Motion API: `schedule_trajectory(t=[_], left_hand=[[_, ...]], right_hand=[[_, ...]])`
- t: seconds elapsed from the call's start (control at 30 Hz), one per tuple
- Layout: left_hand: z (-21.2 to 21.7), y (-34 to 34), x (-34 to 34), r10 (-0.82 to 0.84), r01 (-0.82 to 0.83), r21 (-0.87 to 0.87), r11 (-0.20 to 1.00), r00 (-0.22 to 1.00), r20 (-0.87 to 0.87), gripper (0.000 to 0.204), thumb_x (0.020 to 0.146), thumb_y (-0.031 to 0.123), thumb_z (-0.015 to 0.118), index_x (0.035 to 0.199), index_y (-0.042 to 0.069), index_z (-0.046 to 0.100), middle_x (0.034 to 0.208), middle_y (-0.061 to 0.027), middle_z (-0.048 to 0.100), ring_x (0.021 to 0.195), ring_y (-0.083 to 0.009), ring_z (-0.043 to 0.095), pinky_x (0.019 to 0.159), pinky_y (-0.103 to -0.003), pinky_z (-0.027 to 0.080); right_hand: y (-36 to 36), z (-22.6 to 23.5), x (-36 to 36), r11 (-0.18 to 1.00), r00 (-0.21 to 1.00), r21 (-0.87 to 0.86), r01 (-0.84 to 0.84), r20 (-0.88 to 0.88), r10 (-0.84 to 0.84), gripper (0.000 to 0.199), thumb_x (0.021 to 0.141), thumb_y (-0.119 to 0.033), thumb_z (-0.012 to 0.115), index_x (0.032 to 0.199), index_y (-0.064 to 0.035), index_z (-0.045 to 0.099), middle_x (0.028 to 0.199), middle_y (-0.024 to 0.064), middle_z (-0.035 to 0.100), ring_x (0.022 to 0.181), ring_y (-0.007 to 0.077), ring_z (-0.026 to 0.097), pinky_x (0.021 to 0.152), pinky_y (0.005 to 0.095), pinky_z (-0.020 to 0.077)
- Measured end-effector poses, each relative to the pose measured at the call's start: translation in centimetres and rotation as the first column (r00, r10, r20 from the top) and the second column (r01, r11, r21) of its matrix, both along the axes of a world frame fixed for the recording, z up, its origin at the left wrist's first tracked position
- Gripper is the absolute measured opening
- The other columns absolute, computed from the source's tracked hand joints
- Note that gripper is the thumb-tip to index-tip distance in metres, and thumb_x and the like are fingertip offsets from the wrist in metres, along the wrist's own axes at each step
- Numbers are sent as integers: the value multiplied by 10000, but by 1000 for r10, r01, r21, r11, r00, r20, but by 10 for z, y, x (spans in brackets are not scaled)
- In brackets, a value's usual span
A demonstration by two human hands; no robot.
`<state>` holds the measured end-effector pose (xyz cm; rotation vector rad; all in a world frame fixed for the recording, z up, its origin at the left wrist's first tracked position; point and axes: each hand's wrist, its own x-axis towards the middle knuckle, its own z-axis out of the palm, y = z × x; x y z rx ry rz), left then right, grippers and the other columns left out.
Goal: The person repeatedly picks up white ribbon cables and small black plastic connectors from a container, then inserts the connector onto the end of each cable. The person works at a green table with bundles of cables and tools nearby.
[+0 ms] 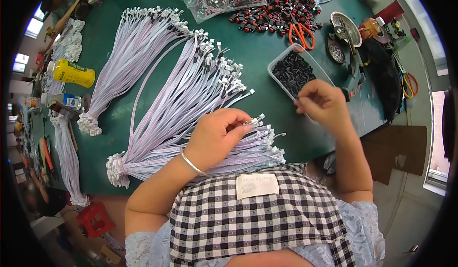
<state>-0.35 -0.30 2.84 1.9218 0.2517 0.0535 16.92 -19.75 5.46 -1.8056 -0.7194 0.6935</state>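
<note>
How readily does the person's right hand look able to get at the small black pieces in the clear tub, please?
Probably yes, and quite readily: the right hand is at the near end of the clear tub, whose open top leaves most small black pieces uncovered.

Yel. btl on L of grn tbl, clear bag by red/blk pcs, red stool lower L

Faint writing on white apron patch, yellow bottle; none legible.
</note>
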Motion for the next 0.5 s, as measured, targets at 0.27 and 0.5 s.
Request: schedule_trajectory(t=[0.27,0.5], left_hand=[[-18,-1,-6,-7,-105,-475,874,973,-230,80,840,76,646,871,7,617,756,-3,618,677,-40,555,603,-202,465],[-19,-1,-6,14,-106,-456,883,980,-199,60,840,70,649,851,19,620,736,3,605,647,-36,534,576,-185,446]], right_hand=[[40,-20,-57,811,567,217,-543,807,164,205,694,-61,672,886,-68,600,917,56,662,871,202,648,836,360,485],[40,-31,-56,841,432,95,-532,885,173,179,692,-90,630,864,-57,594,892,61,636,824,207,620,738,351,483]])
